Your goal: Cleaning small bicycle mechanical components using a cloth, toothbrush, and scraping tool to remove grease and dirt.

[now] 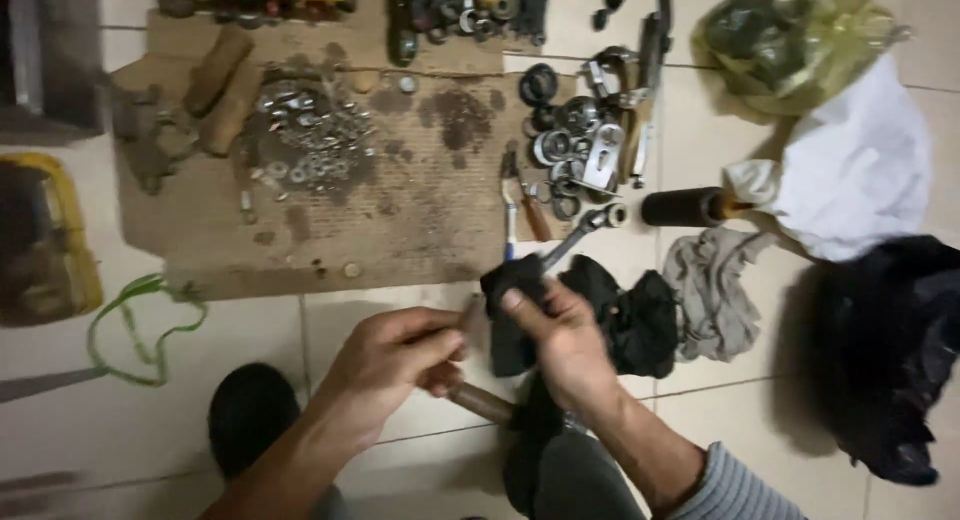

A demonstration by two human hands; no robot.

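Between the hands, over the tiled floor point(250, 330): a brown rod-like part point(482, 402), gripped near its upper end by the left hand point(395, 365). Right hand point(560, 345) clamped on a black cloth point(512, 320), pressed against that part. Hands close together, nearly touching. Just beyond the right hand, a spanner point(580, 230) and pliers point(518, 205). Farther ahead, stained cardboard point(400, 200) bearing a heap of washers point(310, 130) and bearings point(570, 140). Right of the hands, a grey rag point(715, 285).
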